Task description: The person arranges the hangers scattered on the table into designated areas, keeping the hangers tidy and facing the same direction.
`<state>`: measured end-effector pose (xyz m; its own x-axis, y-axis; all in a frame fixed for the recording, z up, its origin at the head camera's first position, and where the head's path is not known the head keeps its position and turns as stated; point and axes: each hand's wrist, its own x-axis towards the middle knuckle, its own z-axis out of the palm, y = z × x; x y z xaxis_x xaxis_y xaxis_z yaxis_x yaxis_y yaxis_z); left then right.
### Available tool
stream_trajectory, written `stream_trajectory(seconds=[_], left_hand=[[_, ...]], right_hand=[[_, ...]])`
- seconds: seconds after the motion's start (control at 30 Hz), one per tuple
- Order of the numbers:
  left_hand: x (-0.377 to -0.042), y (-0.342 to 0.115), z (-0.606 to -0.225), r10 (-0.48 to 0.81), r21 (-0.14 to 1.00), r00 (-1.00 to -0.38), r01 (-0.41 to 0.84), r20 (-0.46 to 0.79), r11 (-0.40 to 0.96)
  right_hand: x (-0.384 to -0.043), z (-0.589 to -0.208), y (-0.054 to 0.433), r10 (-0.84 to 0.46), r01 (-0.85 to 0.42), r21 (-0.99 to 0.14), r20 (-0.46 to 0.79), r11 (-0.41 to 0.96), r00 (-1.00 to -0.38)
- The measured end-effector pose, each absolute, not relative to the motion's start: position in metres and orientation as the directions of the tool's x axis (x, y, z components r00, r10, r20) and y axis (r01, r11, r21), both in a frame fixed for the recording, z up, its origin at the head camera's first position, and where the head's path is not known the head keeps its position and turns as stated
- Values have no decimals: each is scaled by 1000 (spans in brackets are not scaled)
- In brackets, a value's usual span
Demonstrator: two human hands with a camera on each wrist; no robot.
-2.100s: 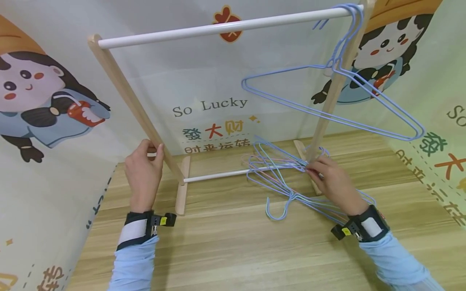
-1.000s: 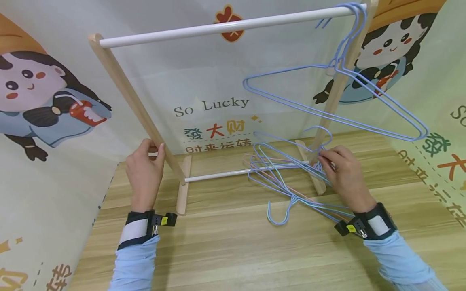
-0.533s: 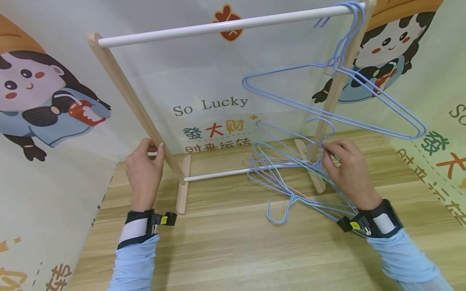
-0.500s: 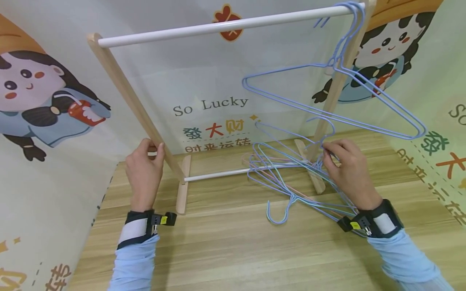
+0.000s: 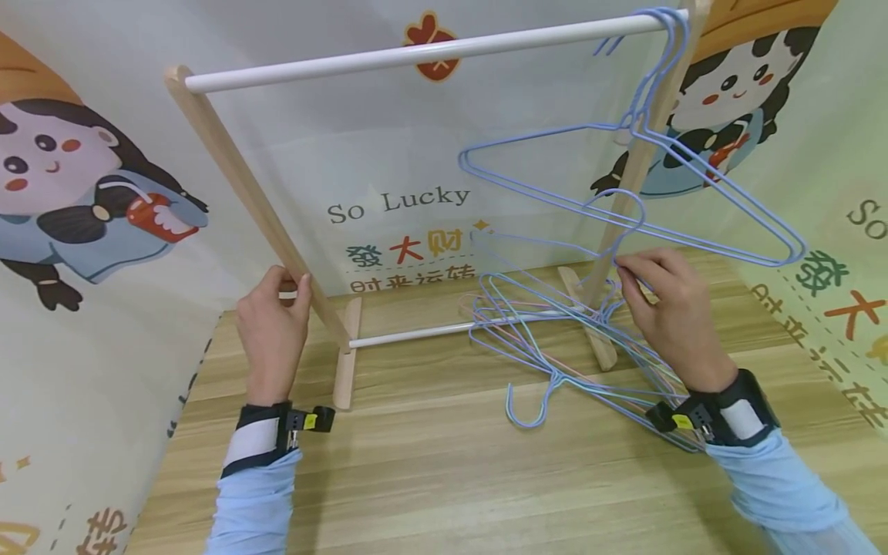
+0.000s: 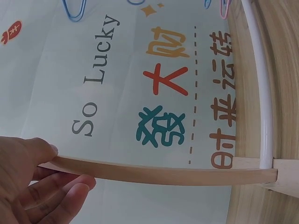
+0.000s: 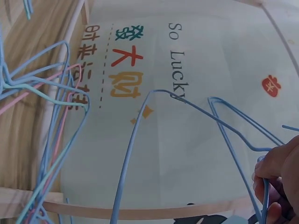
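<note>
My left hand (image 5: pixel 274 331) pinches the left wooden post (image 5: pixel 243 173) of a small clothes rack low down. In the left wrist view, the thumb lies on one side of the post and fingers on the other. My right hand (image 5: pixel 673 312) pinches a blue clothes hanger (image 7: pixel 125 168) just below its hook, which points up beside the right post. Two blue hangers (image 5: pixel 633 119) hang by their hooks at the right end of the white top bar (image 5: pixel 430 54). Below the held hanger lies a tangled pile of hangers (image 5: pixel 556 376), blue, green and pink.
A thin white lower bar (image 5: pixel 416 333) joins the rack's wooden feet (image 5: pixel 344 385) on the wood-grain table (image 5: pixel 430 478). Part of the hanger pile lies over this bar. A printed backdrop (image 5: pixel 361 154) stands close behind and at both sides.
My right hand has lifted a blue hanger out of the pile, moving up and slightly right, and its hook now reaches the lower edge of the hanging hangers. My left hand has stayed put.
</note>
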<state>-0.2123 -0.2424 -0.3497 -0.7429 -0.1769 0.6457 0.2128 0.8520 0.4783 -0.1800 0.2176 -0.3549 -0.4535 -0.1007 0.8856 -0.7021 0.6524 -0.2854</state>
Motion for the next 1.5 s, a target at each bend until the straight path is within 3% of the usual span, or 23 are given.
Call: stream_trajectory(seconds=[1.1,1.5], left_hand=[[-212,-243,-352,-179,479,-737,217,652,851],[-212,-241,-350,-176,479,-739,219,650,850]], right_hand=[[-186,-279,223,-44,-624,-198,935,756,-351],[-195,-249,221,-20,-575,-195,938,795,-346]])
